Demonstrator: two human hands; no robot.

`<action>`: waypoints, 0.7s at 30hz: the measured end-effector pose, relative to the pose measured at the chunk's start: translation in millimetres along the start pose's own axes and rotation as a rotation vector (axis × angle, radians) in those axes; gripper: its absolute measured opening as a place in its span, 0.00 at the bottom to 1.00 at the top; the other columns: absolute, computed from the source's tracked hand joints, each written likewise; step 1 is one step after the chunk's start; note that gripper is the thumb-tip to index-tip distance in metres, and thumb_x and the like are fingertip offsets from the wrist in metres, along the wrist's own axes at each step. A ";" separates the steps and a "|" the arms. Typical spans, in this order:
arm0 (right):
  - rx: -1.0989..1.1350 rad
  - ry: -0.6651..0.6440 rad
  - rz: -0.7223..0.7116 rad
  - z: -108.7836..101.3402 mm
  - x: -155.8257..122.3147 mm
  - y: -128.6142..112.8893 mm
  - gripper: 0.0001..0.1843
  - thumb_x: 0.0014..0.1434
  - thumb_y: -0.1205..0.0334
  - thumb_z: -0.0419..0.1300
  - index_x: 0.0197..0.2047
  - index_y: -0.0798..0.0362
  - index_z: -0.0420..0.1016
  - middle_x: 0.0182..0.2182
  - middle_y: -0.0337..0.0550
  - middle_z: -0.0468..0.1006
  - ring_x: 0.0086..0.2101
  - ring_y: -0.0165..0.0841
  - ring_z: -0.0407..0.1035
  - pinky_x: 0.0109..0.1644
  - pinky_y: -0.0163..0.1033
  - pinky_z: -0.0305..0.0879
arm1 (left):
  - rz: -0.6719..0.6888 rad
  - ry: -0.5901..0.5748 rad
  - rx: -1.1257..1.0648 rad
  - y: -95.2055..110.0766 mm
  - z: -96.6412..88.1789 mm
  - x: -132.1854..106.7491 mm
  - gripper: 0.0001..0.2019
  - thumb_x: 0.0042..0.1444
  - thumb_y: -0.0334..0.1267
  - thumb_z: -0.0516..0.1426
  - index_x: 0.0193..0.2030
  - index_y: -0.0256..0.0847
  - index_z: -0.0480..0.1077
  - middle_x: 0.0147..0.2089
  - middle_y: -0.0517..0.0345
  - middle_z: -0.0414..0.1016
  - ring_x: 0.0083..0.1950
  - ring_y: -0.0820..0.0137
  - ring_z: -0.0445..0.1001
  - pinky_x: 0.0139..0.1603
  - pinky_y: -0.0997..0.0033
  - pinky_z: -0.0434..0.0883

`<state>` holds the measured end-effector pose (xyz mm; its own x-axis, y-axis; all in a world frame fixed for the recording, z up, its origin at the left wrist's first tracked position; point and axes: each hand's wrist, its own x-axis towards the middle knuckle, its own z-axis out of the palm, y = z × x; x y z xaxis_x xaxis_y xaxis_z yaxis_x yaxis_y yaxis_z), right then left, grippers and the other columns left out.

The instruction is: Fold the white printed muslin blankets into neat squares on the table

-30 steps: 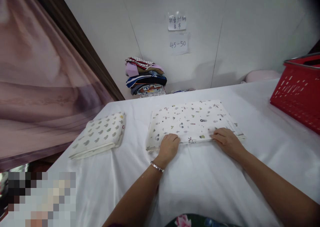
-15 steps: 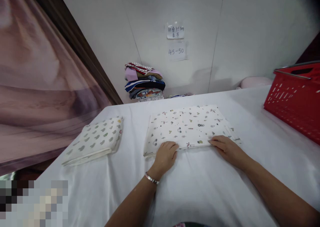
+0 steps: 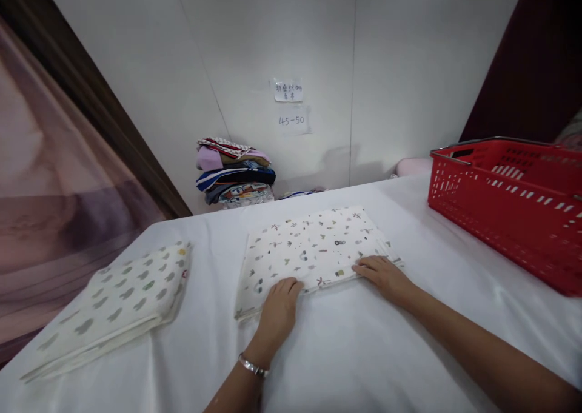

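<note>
Cloth (image 3: 309, 249) with tiny pictures all over lies folded flat on the white worktop (image 3: 359, 358). The left hand (image 3: 278, 310) and right hand (image 3: 384, 278) lie on its near edge, apart, with fingers bent a little. I cannot tell if they pinch it. Another folded cloth (image 3: 131, 292), with grey shapes, is on the left. A red basket (image 3: 504, 219) sits on the right.

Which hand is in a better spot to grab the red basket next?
Probably the right hand. It is at the near edge of the patterned folded cloth, on the side toward the red basket. The left hand is farther away.
</note>
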<state>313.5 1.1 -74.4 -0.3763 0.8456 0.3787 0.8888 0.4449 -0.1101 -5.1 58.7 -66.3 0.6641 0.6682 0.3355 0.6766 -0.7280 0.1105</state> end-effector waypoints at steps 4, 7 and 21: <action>0.017 -0.056 -0.036 -12.5 -2.6 4.8 0.24 0.63 0.70 0.44 0.60 0.45 0.60 0.52 0.46 0.69 0.51 0.36 0.62 0.51 0.46 0.60 | 0.026 0.006 0.049 -3.6 1.4 -2.1 0.24 0.50 0.17 0.45 0.51 0.40 0.67 0.50 0.50 0.69 0.51 0.64 0.67 0.49 0.61 0.66; -0.021 -0.086 -0.032 -20.3 -5.4 12.5 0.25 0.63 0.71 0.43 0.62 0.47 0.57 0.53 0.48 0.68 0.51 0.37 0.62 0.50 0.46 0.59 | 0.065 -0.006 0.076 -6.5 -0.3 -0.6 0.23 0.52 0.18 0.45 0.51 0.40 0.67 0.50 0.51 0.69 0.50 0.64 0.67 0.48 0.62 0.66; -0.223 0.032 -0.043 -24.7 -9.8 32.5 0.27 0.56 0.76 0.45 0.58 0.51 0.62 0.45 0.49 0.74 0.43 0.37 0.68 0.43 0.43 0.64 | 0.122 -0.104 0.156 -1.1 -23.0 4.6 0.21 0.54 0.19 0.47 0.51 0.42 0.63 0.46 0.54 0.69 0.47 0.65 0.66 0.43 0.66 0.64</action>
<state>352.5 0.0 -59.1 -0.4095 0.8162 0.4076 0.9095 0.4005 0.1116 -10.1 59.0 -43.4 0.7676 0.5950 0.2381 0.6251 -0.7770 -0.0737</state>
